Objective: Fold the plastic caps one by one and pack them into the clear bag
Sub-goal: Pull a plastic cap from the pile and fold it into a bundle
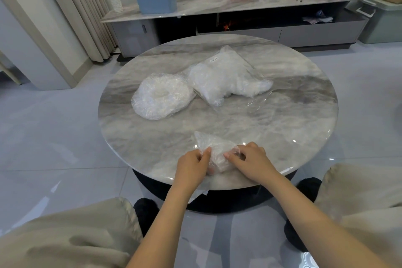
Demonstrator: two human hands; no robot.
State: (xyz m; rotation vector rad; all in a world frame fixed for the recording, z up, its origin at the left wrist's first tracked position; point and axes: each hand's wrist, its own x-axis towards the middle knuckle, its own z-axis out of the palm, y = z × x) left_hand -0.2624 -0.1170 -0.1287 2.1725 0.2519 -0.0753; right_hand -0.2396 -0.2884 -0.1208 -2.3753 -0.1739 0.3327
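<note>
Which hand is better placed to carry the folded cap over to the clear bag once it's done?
Probably the right hand. Both hands pinch the crumpled clear plastic cap at the round marble table's near edge, and the clear plastic bag lies far and right of centre, its open side apparently rightward.

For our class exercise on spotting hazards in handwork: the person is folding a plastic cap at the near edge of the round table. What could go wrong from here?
1. The cap, pinched by the left hand and right hand, sits at the table rim; part already overhangs and could slip off.
2. The clear bag lies farther back, so the slippery fold may spring open on the way.
</note>
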